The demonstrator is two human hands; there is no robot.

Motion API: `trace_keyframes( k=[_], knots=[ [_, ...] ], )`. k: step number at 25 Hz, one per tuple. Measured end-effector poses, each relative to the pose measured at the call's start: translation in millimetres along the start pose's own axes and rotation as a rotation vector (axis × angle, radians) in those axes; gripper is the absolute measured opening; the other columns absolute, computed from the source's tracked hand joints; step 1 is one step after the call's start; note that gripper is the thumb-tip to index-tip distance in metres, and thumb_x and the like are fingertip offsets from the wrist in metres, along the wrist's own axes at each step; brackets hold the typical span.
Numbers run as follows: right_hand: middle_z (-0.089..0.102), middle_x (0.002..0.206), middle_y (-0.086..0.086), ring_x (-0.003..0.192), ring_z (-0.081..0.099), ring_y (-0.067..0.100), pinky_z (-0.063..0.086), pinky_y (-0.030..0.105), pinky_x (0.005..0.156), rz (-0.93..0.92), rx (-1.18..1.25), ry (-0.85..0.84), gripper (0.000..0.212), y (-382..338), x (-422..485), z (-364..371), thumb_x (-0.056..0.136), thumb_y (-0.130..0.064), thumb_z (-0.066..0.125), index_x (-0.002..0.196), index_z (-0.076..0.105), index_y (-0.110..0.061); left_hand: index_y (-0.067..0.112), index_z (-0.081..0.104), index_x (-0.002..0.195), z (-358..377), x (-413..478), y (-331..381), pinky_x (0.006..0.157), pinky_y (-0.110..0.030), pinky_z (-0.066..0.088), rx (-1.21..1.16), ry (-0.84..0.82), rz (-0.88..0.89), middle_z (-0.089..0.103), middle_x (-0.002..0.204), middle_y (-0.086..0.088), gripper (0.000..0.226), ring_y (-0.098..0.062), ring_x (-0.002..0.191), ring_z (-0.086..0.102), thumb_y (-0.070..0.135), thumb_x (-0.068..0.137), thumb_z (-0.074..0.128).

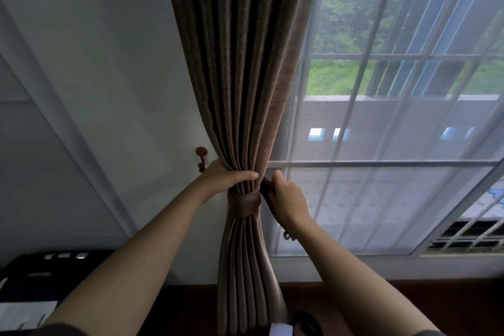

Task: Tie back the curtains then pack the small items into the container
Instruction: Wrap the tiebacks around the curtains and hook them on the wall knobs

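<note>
A brown pleated curtain hangs at the window's left edge, gathered into a bundle. A brown tieback band wraps around the bundle at its narrowest point. My left hand is clenched around the gathered folds just above the band. My right hand is closed on the loose end of the tieback strap to the right of the bundle; a small ring hangs from the strap below my wrist. A round wooden wall hook sits just left of my left hand, with nothing on it.
A sheer white curtain covers the window to the right. A white wall is on the left. A dark object with white labels lies at the lower left. A small dark item and a white one rest on the dark wooden surface below.
</note>
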State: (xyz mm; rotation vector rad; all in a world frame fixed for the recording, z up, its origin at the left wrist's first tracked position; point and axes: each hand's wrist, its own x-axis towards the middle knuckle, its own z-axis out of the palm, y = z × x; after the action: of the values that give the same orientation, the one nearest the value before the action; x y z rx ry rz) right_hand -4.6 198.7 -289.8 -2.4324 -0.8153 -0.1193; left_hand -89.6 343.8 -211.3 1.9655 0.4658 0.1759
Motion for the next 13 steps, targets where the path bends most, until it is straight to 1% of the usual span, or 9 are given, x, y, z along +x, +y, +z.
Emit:
trace_keyframes(
  k=[1, 3, 4, 6, 8, 10, 11, 12, 13],
  knots=[
    [0.061, 0.076, 0.017, 0.059, 0.045, 0.033, 0.029, 0.035, 0.046, 0.019, -0.045, -0.016, 0.017, 2, -2, 2, 0.093, -0.021, 0.048, 0.087, 0.037, -0.009, 0.020, 0.051, 0.131, 1, 0, 0, 0.100, -0.035, 0.046, -0.005, -0.003, -0.002, 0.057, 0.130, -0.003, 0.068, -0.016, 0.116, 0.054, 0.029, 0.071, 0.080],
    [0.062, 0.082, 0.016, 0.066, 0.049, 0.034, 0.031, 0.033, 0.051, 0.061, -0.087, -0.071, 0.005, 7, -8, 2, 0.089, -0.011, 0.047, 0.092, 0.045, -0.008, 0.019, 0.047, 0.134, 2, -1, 2, 0.100, -0.036, 0.046, -0.009, -0.006, -0.007, 0.055, 0.132, -0.002, 0.070, -0.015, 0.114, 0.053, 0.028, 0.073, 0.079],
    [0.062, 0.082, 0.014, 0.070, 0.052, 0.034, 0.032, 0.032, 0.053, 0.078, -0.086, -0.099, 0.006, 9, -12, 1, 0.088, -0.011, 0.047, 0.092, 0.050, -0.008, 0.018, 0.045, 0.135, 2, -2, 3, 0.100, -0.036, 0.046, -0.004, 0.001, -0.001, 0.053, 0.131, 0.000, 0.071, -0.014, 0.111, 0.051, 0.029, 0.073, 0.078],
    [0.056, 0.069, 0.007, 0.068, 0.052, 0.032, 0.032, 0.031, 0.050, 0.095, -0.042, -0.148, 0.010, 9, -23, -2, 0.086, -0.014, 0.048, 0.081, 0.055, -0.011, 0.015, 0.041, 0.138, 6, -2, 3, 0.100, -0.038, 0.046, 0.005, 0.043, 0.000, 0.048, 0.122, 0.005, 0.074, -0.012, 0.109, 0.048, 0.031, 0.075, 0.077],
    [0.050, 0.058, 0.002, 0.062, 0.050, 0.030, 0.033, 0.033, 0.049, 0.088, 0.029, -0.150, 0.017, 6, -35, -5, 0.085, -0.017, 0.049, 0.069, 0.051, -0.011, 0.019, 0.044, 0.137, 7, -1, 1, 0.095, -0.040, 0.050, 0.009, 0.073, -0.015, 0.051, 0.124, 0.004, 0.076, -0.015, 0.113, 0.052, 0.039, 0.072, 0.078],
    [0.054, 0.059, 0.005, 0.062, 0.052, 0.031, 0.034, 0.034, 0.051, 0.058, 0.049, -0.118, 0.018, 3, -48, -9, 0.082, -0.019, 0.052, 0.068, 0.053, -0.008, 0.025, 0.043, 0.136, 3, -2, -4, 0.089, -0.039, 0.055, 0.000, 0.005, -0.020, 0.053, 0.126, 0.008, 0.084, -0.017, 0.115, 0.055, 0.047, 0.064, 0.081],
    [0.057, 0.061, 0.008, 0.063, 0.053, 0.030, 0.032, 0.034, 0.052, 0.050, 0.061, -0.106, 0.016, 2, -56, -11, 0.081, -0.020, 0.054, 0.070, 0.055, -0.007, 0.027, 0.040, 0.136, -1, -1, -11, 0.087, -0.038, 0.056, -0.016, -0.050, -0.002, 0.054, 0.126, 0.009, 0.088, -0.015, 0.115, 0.055, 0.046, 0.062, 0.083],
    [0.060, 0.064, 0.009, 0.063, 0.054, 0.028, 0.031, 0.033, 0.053, 0.043, 0.090, -0.101, 0.013, 1, -63, -12, 0.079, -0.019, 0.057, 0.072, 0.058, -0.008, 0.027, 0.038, 0.135, -6, -2, -19, 0.088, -0.037, 0.055, -0.047, -0.095, 0.005, 0.055, 0.123, 0.008, 0.088, -0.015, 0.114, 0.056, 0.039, 0.061, 0.083],
    [0.061, 0.065, 0.007, 0.062, 0.055, 0.024, 0.032, 0.031, 0.054, 0.048, 0.166, -0.111, 0.009, -1, -72, -12, 0.077, -0.018, 0.059, 0.075, 0.061, -0.010, 0.024, 0.037, 0.133, -9, -3, -28, 0.089, -0.038, 0.055, -0.098, -0.118, 0.010, 0.056, 0.121, 0.002, 0.084, -0.017, 0.113, 0.056, 0.030, 0.062, 0.081]
  ],
)
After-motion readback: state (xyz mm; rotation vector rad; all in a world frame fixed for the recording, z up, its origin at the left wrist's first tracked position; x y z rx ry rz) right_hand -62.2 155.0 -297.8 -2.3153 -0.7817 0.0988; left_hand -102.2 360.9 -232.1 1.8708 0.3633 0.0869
